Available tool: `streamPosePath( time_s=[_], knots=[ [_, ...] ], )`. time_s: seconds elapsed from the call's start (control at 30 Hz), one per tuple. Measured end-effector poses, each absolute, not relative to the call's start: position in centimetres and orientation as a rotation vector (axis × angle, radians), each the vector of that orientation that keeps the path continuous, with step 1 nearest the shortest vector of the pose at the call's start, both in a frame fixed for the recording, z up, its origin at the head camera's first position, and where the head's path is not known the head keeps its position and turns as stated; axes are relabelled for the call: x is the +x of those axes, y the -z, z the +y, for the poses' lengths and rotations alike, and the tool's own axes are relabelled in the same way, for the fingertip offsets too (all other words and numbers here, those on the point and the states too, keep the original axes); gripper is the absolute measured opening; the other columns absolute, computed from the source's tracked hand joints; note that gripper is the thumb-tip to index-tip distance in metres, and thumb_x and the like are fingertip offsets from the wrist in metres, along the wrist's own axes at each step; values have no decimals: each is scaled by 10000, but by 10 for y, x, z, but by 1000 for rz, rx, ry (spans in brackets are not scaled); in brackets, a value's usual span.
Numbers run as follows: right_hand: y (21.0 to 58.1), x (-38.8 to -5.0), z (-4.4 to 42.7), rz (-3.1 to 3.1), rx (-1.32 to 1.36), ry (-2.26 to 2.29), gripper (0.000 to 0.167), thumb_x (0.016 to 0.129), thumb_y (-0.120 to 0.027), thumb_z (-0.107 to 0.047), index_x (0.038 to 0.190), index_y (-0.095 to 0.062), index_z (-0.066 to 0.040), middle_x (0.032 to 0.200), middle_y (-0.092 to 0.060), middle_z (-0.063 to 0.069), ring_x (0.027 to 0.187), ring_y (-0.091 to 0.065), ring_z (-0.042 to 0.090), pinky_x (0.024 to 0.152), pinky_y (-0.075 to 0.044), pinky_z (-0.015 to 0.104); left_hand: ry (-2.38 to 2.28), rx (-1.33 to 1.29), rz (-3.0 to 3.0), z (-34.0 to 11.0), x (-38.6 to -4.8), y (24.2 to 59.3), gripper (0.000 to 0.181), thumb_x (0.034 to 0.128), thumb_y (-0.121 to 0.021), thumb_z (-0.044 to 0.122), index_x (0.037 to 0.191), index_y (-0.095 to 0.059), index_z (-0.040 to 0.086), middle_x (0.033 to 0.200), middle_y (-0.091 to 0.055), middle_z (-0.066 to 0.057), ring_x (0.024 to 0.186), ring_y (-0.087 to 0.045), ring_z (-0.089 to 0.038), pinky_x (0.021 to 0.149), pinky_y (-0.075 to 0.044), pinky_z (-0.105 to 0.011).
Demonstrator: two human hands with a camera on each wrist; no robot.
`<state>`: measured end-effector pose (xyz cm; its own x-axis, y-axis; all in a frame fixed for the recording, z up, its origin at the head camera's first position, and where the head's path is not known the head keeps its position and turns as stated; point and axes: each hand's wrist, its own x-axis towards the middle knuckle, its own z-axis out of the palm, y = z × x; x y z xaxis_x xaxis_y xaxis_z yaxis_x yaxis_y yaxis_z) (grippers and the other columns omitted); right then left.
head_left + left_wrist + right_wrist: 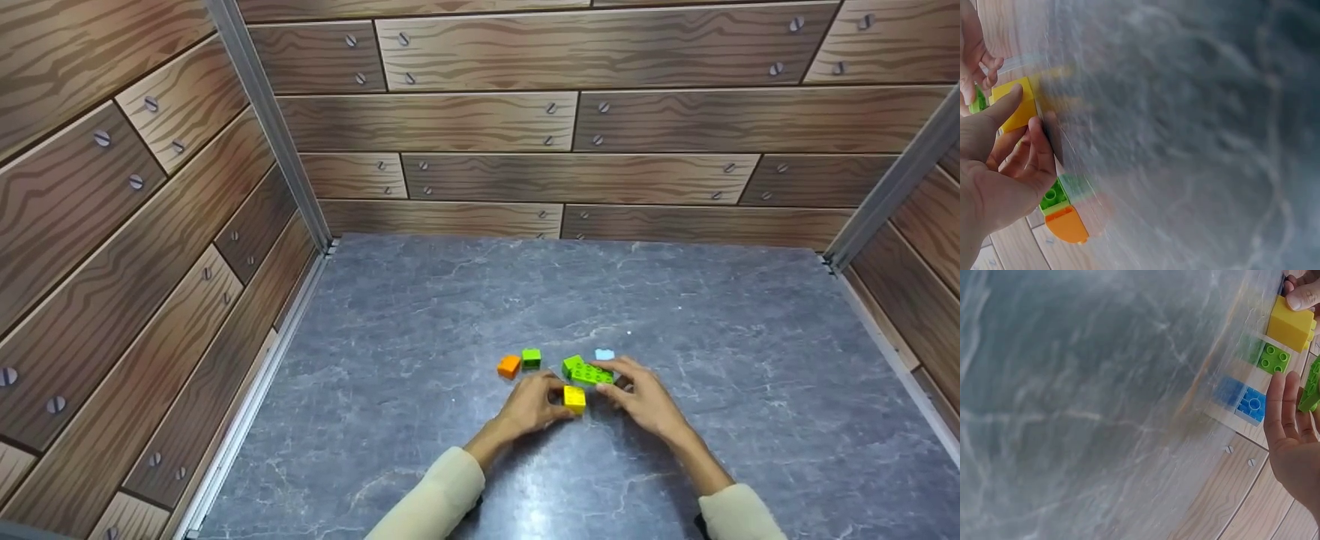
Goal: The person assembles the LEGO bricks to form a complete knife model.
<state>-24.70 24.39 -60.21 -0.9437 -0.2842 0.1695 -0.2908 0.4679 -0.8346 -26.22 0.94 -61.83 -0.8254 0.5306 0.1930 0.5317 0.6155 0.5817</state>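
My left hand (pixel 531 406) pinches a yellow toy building brick (pixel 574 400) between thumb and fingers, low over the tabletop. To its right, my right hand (pixel 641 396) holds a long bright-green studded brick (pixel 591 373) at its right end. In the left wrist view the left thumb lies on one face of the yellow brick (pixel 1021 106). Seen from the right wrist, the green brick (pixel 1310 389) sits between the right thumb side and the fingers, partly cut off by the frame edge. The two held bricks are apart.
Behind the held bricks stand a small green brick (pixel 572 363) and a light-blue brick (pixel 604 354). Farther left are another green brick (pixel 531 358) and an orange rounded brick (pixel 509 366). Wood-patterned walls (pixel 480 124) enclose the grey marbled tabletop (pixel 420 300).
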Motion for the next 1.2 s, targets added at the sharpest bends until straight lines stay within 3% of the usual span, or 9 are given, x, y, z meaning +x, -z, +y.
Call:
streamPosePath(
  time_s=[0.3, 0.47, 0.57, 0.77, 1.2],
  knots=[
    [603, -245, 240, -2671, 553, -1594, 379, 992, -703, -137, 1362, -672, -62, 1266, -631, 174, 750, -658, 252, 641, -604, 370, 1014, -946, -2810, 10, -263, 620, 296, 829, -898, 249, 1045, -807, 69, 985, -719, -48, 872, -645, -140, 737, -474, -173],
    [605, -244, 235, -2684, 577, -1562, 379, 1000, -674, -70, 1370, -647, 3, 1263, -629, 204, 757, -657, 312, 646, -601, 391, 1039, -943, -2799, 10, -263, 621, 270, 823, -902, 229, 1022, -809, 72, 964, -719, -54, 872, -647, -148, 741, -476, -169],
    [607, -243, 233, -2677, 609, -1546, 379, 987, -675, -34, 1359, -643, 34, 1231, -637, 217, 753, -649, 281, 642, -595, 360, 1068, -924, -2806, 9, -264, 623, 249, 812, -909, 216, 986, -808, 70, 960, -715, -50, 856, -638, -135, 731, -463, -165],
    [607, -242, 233, -2679, 637, -1526, 370, 973, -715, -118, 1336, -686, -54, 1181, -669, 122, 772, -610, 130, 644, -545, 246, 1097, -885, -2821, 9, -265, 623, 239, 802, -917, 226, 946, -801, 75, 973, -707, -16, 858, -630, -104, 742, -467, -168],
    [610, -238, 231, -2739, 595, -1474, 372, 929, -775, -144, 1294, -708, -122, 1146, -669, 71, 824, -610, 130, 735, -536, 257, 1166, -816, -2886, 11, -264, 622, 282, 802, -919, 216, 1005, -794, 65, 1031, -708, -17, 928, -644, -124, 820, -493, -211]
  ],
)
